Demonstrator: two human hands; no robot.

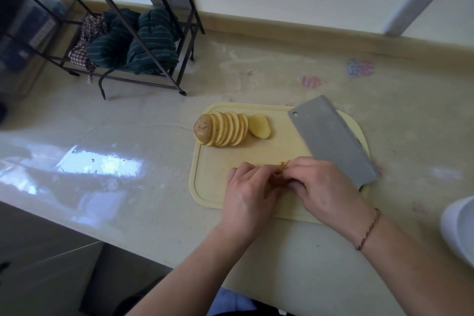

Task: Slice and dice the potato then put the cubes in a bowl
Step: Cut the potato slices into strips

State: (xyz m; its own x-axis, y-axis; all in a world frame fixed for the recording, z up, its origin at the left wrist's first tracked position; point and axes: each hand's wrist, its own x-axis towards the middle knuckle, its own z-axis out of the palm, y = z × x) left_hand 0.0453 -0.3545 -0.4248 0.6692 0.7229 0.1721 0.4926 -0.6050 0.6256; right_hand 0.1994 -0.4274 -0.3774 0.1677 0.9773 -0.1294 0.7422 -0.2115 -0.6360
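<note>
both the left hand [250, 191] and right hand [324, 186] pinched potato pieces [280, 170] on the cutting board [213, 182], near the fanned potato slices [223, 129] and cleaver [331, 140]

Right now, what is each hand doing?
Left hand: fingers pinch the potato pieces gathered between both hands.
Right hand: fingers curled on the same pieces; the cleaver lies untouched beside it.

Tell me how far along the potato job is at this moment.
Done: potato slices fanned on the cutting board, cleaver laid down. In hand: left hand and right hand gather some potato pieces. Left: dicing, then filling the bowl.
</note>
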